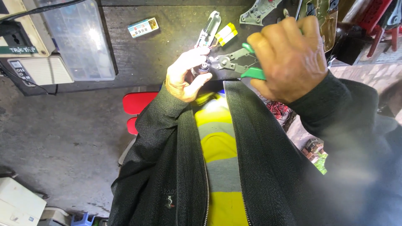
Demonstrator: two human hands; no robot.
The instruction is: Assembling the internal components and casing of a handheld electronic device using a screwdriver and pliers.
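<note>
— Pliers (234,62), green-handled, gripped in right hand (289,58), fingers wrapped tight round both handles. Grey metal head pointing toward left hand (184,77).

— And left hand?

— Pinched shut on small dark part (205,67), thumb and fingertips closed round it. Nose of pliers right up against that part, touching or nearly so; too glary to tell which. Both hands raised just above near edge of dark counter (142,54), close to chest.

— Anything beyond the hands?

— Grey metal tool (208,29) lying on counter, just past left hand, with yellow-and-white block (226,33) beside it. Small printed box (143,27) further left, well apart. Clear plastic organiser case (79,39) at counter's left end, lid shut. Grey metal bracket (255,12) at top edge, above right hand.

— Below?

— Black zip jacket (167,159) hanging open over yellow-and-grey striped shirt (217,146). Red stool (136,102) beside left sleeve, on bare concrete floor (58,142). Tangle of red wire (278,111) under right wrist. White boxes (21,203) at lower left corner, partly cut off.
</note>
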